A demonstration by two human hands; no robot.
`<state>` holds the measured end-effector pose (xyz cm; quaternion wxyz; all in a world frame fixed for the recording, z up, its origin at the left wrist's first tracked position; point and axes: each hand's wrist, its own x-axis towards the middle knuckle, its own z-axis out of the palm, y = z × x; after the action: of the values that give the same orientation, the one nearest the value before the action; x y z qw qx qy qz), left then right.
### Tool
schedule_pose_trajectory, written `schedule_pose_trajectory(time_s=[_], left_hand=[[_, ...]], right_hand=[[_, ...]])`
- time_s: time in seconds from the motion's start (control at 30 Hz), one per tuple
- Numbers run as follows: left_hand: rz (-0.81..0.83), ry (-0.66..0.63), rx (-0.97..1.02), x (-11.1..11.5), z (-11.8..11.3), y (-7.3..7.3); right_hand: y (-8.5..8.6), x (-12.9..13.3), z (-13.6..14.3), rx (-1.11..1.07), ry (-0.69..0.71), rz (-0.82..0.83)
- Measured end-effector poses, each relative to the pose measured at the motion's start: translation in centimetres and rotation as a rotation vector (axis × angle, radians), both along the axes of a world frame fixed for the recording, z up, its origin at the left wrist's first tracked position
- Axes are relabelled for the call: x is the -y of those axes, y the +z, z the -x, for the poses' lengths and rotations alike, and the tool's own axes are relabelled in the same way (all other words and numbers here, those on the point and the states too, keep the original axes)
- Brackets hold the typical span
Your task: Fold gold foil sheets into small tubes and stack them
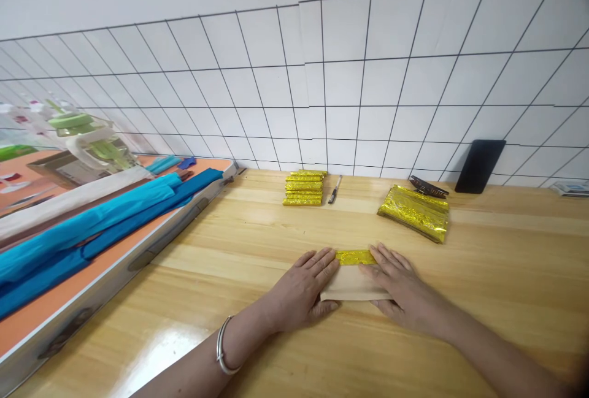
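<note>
A sheet of gold foil paper lies on the wooden table in front of me, its plain beige side facing up over the nearer part and a shiny gold strip along the far edge. My left hand rests flat over its left end, fingers stretched forward and thumb by the near edge. On the right end lies my right hand, fingers also extended and thumb at the near edge. Neither hand is wrapped around anything. Both palms hide the sheet's ends.
Folded gold strips sit near the wall, beside a pen. Farther right are a stack of gold foil, a dark hair claw clip and a black phone leaning on the wall. Blue fabric lies on the orange surface at left.
</note>
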<state>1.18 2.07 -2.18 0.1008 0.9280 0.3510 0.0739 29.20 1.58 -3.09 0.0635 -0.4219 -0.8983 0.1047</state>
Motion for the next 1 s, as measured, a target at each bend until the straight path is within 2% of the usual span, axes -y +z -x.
schedule_pose_trajectory(time_s=[0.6, 0.8, 1.0], left_hand=[[-0.024, -0.009, 0.083, 0.2, 0.2, -0.7], [0.006, 0.002, 0.14, 0.4, 0.1, -0.1], [0.044, 0.027, 0.199, 0.3, 0.3, -0.3]], right_hand=[[0.1, -0.4, -0.3, 0.01, 0.018, 0.04], [0.1, -1.0, -2.0, -0.075, 0.072, 0.082], [0.1, -1.6, -2.5, -0.213, 0.021, 0.166]])
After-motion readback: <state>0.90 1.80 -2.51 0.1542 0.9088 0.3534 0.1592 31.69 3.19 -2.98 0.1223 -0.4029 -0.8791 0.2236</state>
